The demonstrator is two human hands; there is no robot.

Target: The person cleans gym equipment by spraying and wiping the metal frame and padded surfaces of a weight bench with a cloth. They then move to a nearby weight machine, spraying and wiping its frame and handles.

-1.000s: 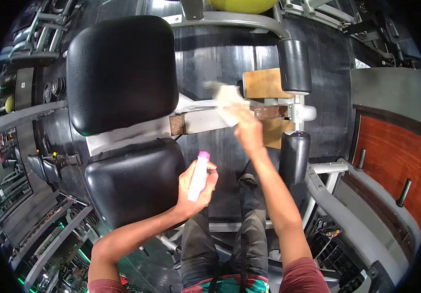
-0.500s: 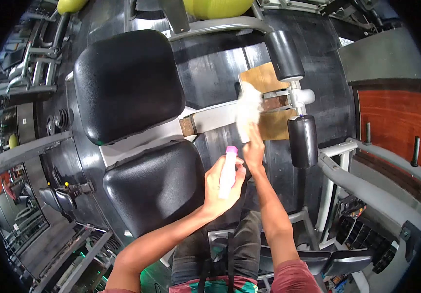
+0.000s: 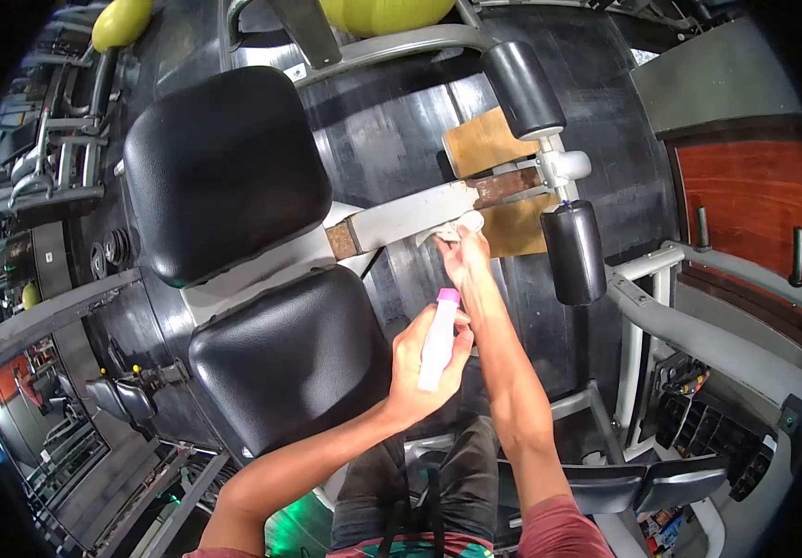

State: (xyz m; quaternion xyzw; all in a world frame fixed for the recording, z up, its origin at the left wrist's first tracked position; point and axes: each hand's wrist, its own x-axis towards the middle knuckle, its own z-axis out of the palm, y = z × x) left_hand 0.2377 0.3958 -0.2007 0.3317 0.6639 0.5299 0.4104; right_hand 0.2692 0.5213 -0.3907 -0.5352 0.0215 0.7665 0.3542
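My left hand (image 3: pixel 419 367) is closed around a white spray bottle (image 3: pixel 438 342) with a pink cap, held upright over the edge of the lower black seat pad (image 3: pixel 285 358). My right hand (image 3: pixel 464 253) grips a bunched white cloth (image 3: pixel 457 226) and presses it against the underside of the grey metal bar (image 3: pixel 410 216) of a gym machine. The bar runs from the seat towards two black foam roller pads (image 3: pixel 573 251), and its far end is rusty.
A large black backrest pad (image 3: pixel 219 172) sits above the seat. A wooden board (image 3: pixel 480 144) lies on the dark floor under the bar. Grey machine frames (image 3: pixel 698 335) stand to the right, more gym equipment to the left. My legs are below.
My right hand has drawn the cloth back along the bar, from near the rusty end towards the seat, and the cloth is now bunched small. The bottle hand has barely moved.
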